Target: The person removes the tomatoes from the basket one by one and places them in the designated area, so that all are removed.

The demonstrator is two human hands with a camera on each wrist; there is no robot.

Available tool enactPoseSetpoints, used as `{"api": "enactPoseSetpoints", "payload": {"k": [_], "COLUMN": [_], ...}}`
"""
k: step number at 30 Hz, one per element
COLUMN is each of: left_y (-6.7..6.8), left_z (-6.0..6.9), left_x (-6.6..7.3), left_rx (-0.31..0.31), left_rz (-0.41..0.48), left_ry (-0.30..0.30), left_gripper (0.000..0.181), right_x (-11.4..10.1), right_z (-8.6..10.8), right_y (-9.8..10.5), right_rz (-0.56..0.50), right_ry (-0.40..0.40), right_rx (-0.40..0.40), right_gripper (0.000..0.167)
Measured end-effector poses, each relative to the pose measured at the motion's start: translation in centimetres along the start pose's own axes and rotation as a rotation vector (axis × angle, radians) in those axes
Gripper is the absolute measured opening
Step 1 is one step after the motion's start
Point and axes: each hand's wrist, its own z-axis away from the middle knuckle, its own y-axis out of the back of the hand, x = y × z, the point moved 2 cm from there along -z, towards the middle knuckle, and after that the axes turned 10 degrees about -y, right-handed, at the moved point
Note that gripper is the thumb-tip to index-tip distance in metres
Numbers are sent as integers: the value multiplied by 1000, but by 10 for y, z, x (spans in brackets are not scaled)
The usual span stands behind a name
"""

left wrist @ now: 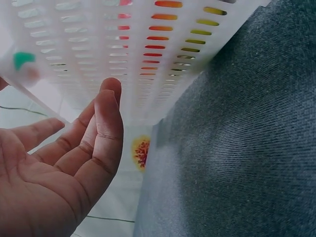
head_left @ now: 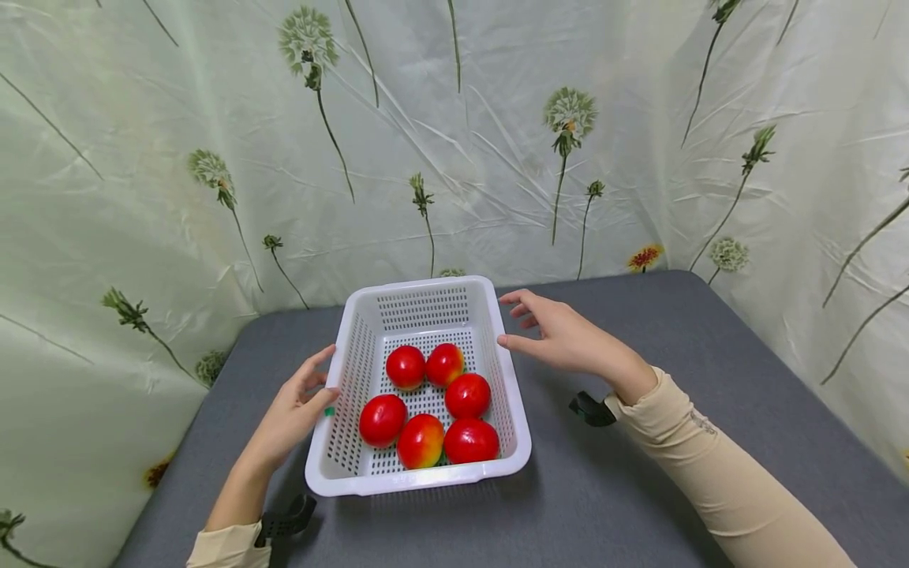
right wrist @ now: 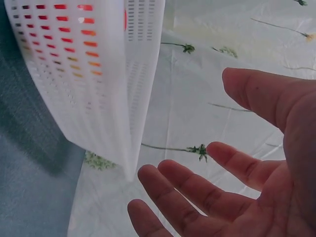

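Note:
A white plastic basket (head_left: pixel 513 402) with slotted walls stands on the grey table. In it lie several glossy red fruits (head_left: pixel 406 368), some with yellow-green patches; their exact kind is unclear. My left hand (head_left: pixel 287 414) is at the basket's left rim, thumb by a green mark (head_left: pixel 330 411). In the left wrist view its loosely bent fingers (left wrist: pixel 106 118) lie close along the slotted outer wall, not wrapped round it. Beside the right rim is my right hand (head_left: pixel 561 335), thumb and fingers spread, holding nothing. The right wrist view shows a gap between its palm and the basket (right wrist: pixel 106 108).
Grey cloth covers the table (head_left: pixel 625 481), which reaches out on both sides of the basket. A pale curtain (head_left: pixel 469 142) printed with dandelions hangs behind and along the sides. Dark straps with a small device (head_left: pixel 592 409) sit at both wrists.

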Motion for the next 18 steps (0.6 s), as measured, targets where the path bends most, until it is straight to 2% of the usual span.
{"api": "enactPoseSetpoints", "payload": {"k": [13, 18], "left_y": [-3, -3], "left_z": [0, 1], "left_x": [-3, -4], "left_rx": [21, 35], "left_rz": [37, 52], "left_ry": [0, -11], "left_gripper": [70, 70], "right_x": [-18, -24], "right_z": [-21, -29], "right_y": [-9, -13], "right_rz": [-23, -33], "right_ry": [55, 47], "right_rx": [-109, -149], "right_gripper": [63, 63]}}
